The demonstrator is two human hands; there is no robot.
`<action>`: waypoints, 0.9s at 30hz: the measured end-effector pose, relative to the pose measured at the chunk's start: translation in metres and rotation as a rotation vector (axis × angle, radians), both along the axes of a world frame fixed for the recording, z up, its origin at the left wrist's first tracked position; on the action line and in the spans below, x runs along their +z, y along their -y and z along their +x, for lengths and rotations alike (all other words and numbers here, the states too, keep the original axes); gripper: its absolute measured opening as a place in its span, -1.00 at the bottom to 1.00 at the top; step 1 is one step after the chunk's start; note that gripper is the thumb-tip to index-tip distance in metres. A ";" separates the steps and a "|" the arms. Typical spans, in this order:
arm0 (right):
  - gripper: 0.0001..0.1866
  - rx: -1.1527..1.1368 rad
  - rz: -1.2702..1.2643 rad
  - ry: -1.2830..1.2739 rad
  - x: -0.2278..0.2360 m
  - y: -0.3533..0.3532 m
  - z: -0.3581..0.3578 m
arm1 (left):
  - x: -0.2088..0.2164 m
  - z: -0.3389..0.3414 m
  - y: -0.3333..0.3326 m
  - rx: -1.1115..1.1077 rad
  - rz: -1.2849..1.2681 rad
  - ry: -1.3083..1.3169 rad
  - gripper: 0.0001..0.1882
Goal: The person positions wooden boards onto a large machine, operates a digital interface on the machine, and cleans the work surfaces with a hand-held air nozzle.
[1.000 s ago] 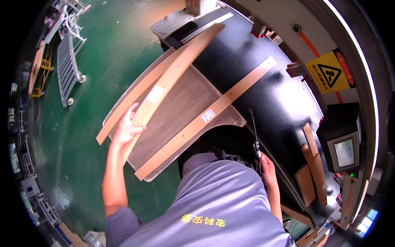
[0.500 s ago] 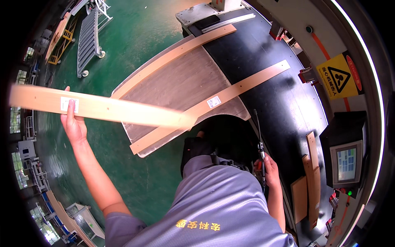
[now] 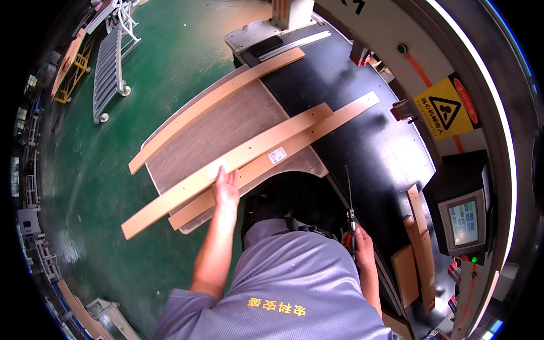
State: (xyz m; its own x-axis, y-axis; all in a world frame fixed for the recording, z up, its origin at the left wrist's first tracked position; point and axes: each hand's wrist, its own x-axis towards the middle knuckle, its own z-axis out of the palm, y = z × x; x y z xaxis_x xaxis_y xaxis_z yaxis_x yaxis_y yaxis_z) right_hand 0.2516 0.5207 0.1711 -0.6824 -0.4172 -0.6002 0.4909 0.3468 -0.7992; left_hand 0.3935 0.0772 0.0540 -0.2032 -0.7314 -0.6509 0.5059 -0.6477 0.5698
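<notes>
My left hand (image 3: 228, 190) grips a light-brown wooden plank (image 3: 255, 149) near its white label, with the fingers on its near edge. Slantwise, that plank lies along and partly over a second labelled plank (image 3: 347, 115). A third plank (image 3: 218, 90) rests on the far side of the worn grey-brown support board (image 3: 195, 139). Down at my right side, my right hand (image 3: 362, 246) is closed round a slim-nozzled tool, which looks like an air blow gun (image 3: 351, 218). Part of its body is hidden by my fingers.
A black machine bed (image 3: 340, 68) adjoins the support board. Several wooden pieces (image 3: 420, 249) lie at its right end, near a control screen (image 3: 466, 222). A yellow warning sign (image 3: 446, 110) is on the machine frame. Wheeled metal steps (image 3: 109, 71) stand on the green floor (image 3: 164, 62).
My left hand has brought its plank rightward and down, from above the floor at left to alongside the near plank, turning its slant. My right hand still holds the tool.
</notes>
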 end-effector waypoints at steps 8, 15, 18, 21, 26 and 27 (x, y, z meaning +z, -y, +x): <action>-0.43 -0.063 0.122 -0.104 0.017 0.001 0.013 | -0.037 -0.100 -0.051 -0.058 0.221 -0.180 -0.54; -0.44 -0.069 0.123 -0.049 0.024 0.020 0.016 | -0.063 -0.070 -0.036 -0.990 0.092 0.100 -0.63; -0.45 -0.109 0.141 -0.059 0.021 0.026 0.017 | -0.004 -0.061 -0.021 -1.033 -1.059 0.832 -0.65; -0.45 -0.117 0.127 -0.031 0.021 0.035 0.017 | 0.016 -0.038 0.024 -1.026 -1.495 1.161 -0.42; -0.45 -0.058 0.120 -0.031 0.023 0.059 0.012 | 0.004 -0.029 0.038 -1.232 -1.297 1.008 -0.45; -0.44 -0.055 0.123 -0.036 0.023 0.063 0.010 | -0.003 -0.029 0.032 -1.176 -1.301 1.016 -0.46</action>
State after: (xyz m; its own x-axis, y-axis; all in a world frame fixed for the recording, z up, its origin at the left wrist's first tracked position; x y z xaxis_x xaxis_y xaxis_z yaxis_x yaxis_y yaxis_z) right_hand 0.2618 0.4576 0.1942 -0.7244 -0.3033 -0.6191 0.4838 0.4161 -0.7699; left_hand 0.3647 0.0449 0.0507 -0.8077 -0.5784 -0.1143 -0.5105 0.5890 0.6265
